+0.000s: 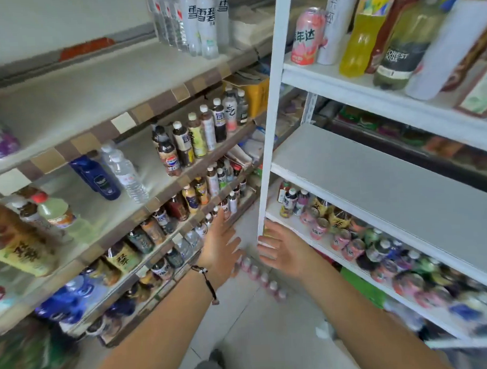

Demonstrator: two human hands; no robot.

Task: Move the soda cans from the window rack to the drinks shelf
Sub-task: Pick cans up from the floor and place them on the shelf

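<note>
Here, the long drinks shelf [74, 113], a pale board unit with a brown and cream checked front edge, is running from nine o'clock up toward twelve, its top board lying mostly bare with clear bottles [199, 21] standing upright at the far end. At three o'clock the white metal rack [267, 127] is standing with its square post upright; its middle board [390, 178] is lying flat, grey and unloaded, leaving open room along its whole length. Between the two units a strip of pale tiled floor [254, 323] is giving a narrow lane toward six o'clock.

The soda cans [348, 241], pink and green smooth cylinders, are sitting crowded on the rack's lower board at four o'clock, long axes upright, tops facing the camera, packed among small bottles right up to the board's front edge. One taller pink can [307, 36] is standing upright on the upper board at one o'clock.

The left hand [219, 241], with a dark cord bracelet [206, 280] at the wrist, is reaching forward with fingers straight and spread, holding nothing. The right hand [281, 252] is hovering just beside the post's foot, fingers relaxed and apart, gripping nothing.
</note>
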